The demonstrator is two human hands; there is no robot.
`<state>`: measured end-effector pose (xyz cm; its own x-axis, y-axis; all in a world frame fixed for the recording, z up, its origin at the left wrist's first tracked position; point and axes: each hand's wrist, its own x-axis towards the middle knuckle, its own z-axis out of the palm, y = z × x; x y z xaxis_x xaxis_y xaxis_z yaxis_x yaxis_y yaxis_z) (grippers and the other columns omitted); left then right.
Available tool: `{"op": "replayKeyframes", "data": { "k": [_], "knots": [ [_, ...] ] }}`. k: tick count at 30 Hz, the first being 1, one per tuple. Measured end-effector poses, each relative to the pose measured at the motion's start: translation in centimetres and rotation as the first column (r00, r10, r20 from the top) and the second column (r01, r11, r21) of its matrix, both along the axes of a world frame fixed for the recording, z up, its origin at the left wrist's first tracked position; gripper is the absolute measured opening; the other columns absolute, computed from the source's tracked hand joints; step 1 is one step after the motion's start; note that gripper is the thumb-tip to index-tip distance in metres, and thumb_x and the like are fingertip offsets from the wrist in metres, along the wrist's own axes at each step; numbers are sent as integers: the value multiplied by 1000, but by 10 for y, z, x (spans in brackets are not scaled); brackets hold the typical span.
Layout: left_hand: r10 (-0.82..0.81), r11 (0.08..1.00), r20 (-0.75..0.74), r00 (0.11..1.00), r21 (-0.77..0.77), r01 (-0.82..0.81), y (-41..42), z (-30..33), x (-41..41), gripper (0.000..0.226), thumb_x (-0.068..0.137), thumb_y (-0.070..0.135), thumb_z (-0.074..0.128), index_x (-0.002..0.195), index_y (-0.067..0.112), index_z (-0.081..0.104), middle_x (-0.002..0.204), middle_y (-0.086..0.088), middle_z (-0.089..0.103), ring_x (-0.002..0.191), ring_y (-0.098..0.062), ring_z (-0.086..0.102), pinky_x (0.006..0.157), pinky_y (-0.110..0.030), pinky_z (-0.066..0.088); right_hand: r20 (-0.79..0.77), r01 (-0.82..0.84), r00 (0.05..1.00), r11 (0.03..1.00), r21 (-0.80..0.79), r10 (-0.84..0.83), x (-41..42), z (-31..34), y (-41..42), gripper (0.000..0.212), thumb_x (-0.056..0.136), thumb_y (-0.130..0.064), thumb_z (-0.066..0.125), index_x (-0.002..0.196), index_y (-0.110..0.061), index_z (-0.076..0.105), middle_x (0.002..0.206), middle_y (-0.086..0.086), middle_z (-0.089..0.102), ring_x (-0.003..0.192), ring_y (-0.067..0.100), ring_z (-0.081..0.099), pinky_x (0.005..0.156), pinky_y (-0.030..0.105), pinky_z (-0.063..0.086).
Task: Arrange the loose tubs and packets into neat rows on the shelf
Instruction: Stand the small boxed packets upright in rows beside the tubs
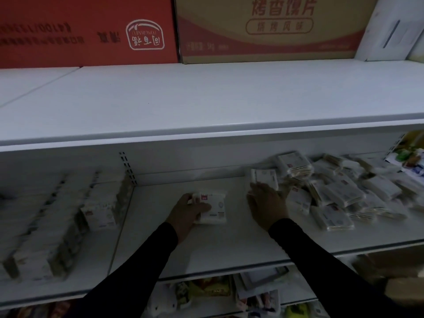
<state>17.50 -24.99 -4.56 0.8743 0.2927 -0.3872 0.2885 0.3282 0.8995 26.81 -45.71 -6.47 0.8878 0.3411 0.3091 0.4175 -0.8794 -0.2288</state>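
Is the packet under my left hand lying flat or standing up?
Flat. The packet lies face-up on the shelf, with the left hand gripping its left edge.

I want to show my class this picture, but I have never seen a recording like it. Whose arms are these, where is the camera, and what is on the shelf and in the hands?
There is no machine here. A person wears a camera on the head, looking forward and down, so the two dark-sleeved arms are their own. The left hand grips a white packet on a bare part of the white shelf. The right hand reaches to the edge of a jumbled pile of packets; the blur hides whether its fingers hold anything. On the left, similar packets already stand in neat rows. On the top shelf sit a red carton and a brown carton. More goods show on the shelf below.
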Motion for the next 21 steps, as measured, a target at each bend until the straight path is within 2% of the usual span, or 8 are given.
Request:
{"op": "replayKeyframes", "data": {
  "k": [3,5,7,11,12,14,17,21],
  "knots": [
    [9,1000,-5,1000,25,-9,5,0,-2,31,81,-6,69,107,8,59,116,-23,65,98,-37,63,92,-56,50,-5,57,998,998,26,-57,17,8,-1,37,82,-28,50,104,-5,69,103,20,66,85,39,66,73,46,51],
    [16,1000,-11,1000,27,-15,8,1,-3,34,80,-6,71,110,7,60,117,-23,65,100,-38,63,94,-58,48,-77,74,994,997,8,-73,32,17,-4,45,89,-31,40,117,-4,64,117,22,61,104,42,59,86,47,46],
    [20,1000,-13,1000,24,-20,10,1,-5,34,80,-6,71,110,6,60,117,-24,65,104,-41,63,95,-61,48,-153,47,986,992,-116,-64,42,17,-3,39,97,-28,37,123,-7,58,127,19,55,115,39,51,95,42,39],
    [26,999,-14,1000,30,-26,15,0,-9,32,81,-6,69,109,6,60,116,-24,66,107,-44,62,94,-58,49,-138,30,989,985,-169,-54,41,11,4,24,92,-31,43,94,-18,63,102,12,62,95,37,57,80,42,47],
    [30,999,-16,999,28,-29,17,0,-10,32,81,-6,69,109,6,59,116,-23,66,107,-43,63,94,-57,50,-146,28,988,986,-166,-53,40,10,7,29,89,-36,41,95,-18,64,102,14,62,97,37,56,80,42,47],
    [37,999,-22,999,30,-37,20,0,-12,33,81,-5,69,110,6,59,116,-23,66,106,-42,63,94,-57,50,-218,47,973,990,-130,-75,44,10,8,47,86,-47,41,116,-17,60,122,17,57,114,37,49,93,42,42],
    [52,998,-31,998,24,-51,23,1,-14,37,81,-5,69,115,4,57,118,-24,65,108,-45,62,94,-61,49,-373,129,916,989,-73,-146,51,11,8,70,85,-51,58,141,-13,39,145,17,37,132,37,36,103,41,32],
    [48,999,-39,998,17,-47,23,5,-17,41,84,-3,67,122,6,53,118,-19,64,102,-39,65,86,-54,53,-389,176,909,984,32,-150,51,13,10,72,76,-52,66,131,-9,50,131,19,52,118,34,51,97,39,42]
  ]
}}
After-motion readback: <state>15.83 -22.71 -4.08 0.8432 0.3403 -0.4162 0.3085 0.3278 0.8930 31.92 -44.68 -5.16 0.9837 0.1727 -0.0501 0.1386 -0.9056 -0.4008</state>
